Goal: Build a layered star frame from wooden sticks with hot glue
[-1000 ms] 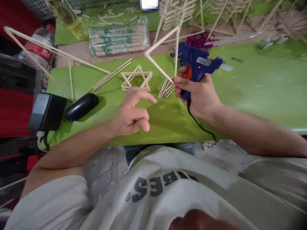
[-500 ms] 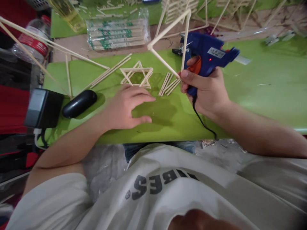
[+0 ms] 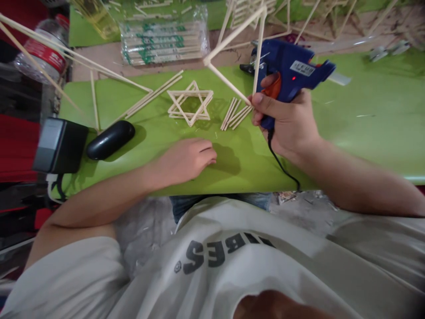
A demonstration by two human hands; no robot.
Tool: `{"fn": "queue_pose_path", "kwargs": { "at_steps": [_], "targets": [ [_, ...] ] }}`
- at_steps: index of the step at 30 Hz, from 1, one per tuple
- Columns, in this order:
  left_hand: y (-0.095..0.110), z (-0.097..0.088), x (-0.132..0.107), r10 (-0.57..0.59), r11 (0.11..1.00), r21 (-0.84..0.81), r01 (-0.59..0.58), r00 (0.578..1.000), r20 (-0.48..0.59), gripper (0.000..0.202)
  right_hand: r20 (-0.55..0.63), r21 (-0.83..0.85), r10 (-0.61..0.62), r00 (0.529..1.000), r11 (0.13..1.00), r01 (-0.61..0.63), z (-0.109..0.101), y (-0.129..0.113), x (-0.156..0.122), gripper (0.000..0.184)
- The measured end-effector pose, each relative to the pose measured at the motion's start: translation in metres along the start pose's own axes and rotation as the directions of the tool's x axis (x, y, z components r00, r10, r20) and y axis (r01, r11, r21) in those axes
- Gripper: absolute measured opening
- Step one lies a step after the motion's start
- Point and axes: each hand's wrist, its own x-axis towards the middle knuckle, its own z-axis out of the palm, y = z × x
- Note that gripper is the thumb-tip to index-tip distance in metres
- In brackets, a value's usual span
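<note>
My right hand (image 3: 288, 117) is wrapped round the handle of a blue glue gun (image 3: 288, 66) with an orange trigger and a lit red light. Its thumb and fingertips also pinch one corner of a four-sided wooden-stick frame (image 3: 229, 85), held up above the table. My left hand (image 3: 189, 160) lies on the green table with its fingers curled in; nothing shows in it, though the fingertips are partly hidden. Just beyond it sits a six-pointed star of sticks (image 3: 190, 104). Several short loose sticks (image 3: 234, 115) lie between the star and my right hand.
A black oval case (image 3: 110, 141) and a black power adapter (image 3: 59, 145) stand at left, beneath a larger stick frame (image 3: 96, 68). Behind are a plastic-wrapped stick bundle (image 3: 162, 42) and a bottle (image 3: 44, 53). The gun's cord (image 3: 282, 166) runs to the table's front edge.
My left hand has drawn back from the star toward me, and its spread fingers have curled closed. The star is now fully uncovered. My right hand keeps its hold, almost unmoved.
</note>
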Motion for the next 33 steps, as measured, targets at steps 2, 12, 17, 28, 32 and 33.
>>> {"fn": "queue_pose_path", "kwargs": {
  "at_steps": [2,12,17,28,32,33],
  "targets": [
    [-0.004,-0.004,0.001,-0.032,0.998,-0.048,0.031,0.999,-0.017,0.030,-0.003,-0.007,-0.011,1.000,1.000,0.011,-0.001,0.000,0.001,0.067],
    [-0.023,-0.021,-0.010,0.037,0.983,-0.185,0.006,0.973,0.228,0.059,-0.030,-0.019,-0.038,0.999,0.999,0.037,-0.007,-0.004,0.003,0.065],
    [-0.011,-0.006,-0.002,0.074,0.987,-0.151,-0.049,0.984,0.163,0.031,-0.039,-0.066,-0.026,0.999,0.998,0.023,-0.004,-0.006,0.000,0.054],
    [-0.013,-0.017,0.006,-0.203,0.952,-0.239,0.189,0.979,-0.034,0.029,-0.033,0.034,-0.105,0.994,0.994,0.106,-0.008,0.006,0.012,0.066],
    [-0.011,-0.022,0.006,-0.331,0.822,-0.535,0.194,0.928,-0.171,0.024,-0.006,-0.004,-0.163,0.987,0.987,0.163,-0.009,0.005,0.012,0.065],
    [-0.012,-0.023,0.005,-0.347,0.752,-0.643,0.145,0.916,-0.200,0.021,0.018,-0.021,-0.178,0.984,0.984,0.178,-0.010,0.004,0.011,0.064]
  ]
}}
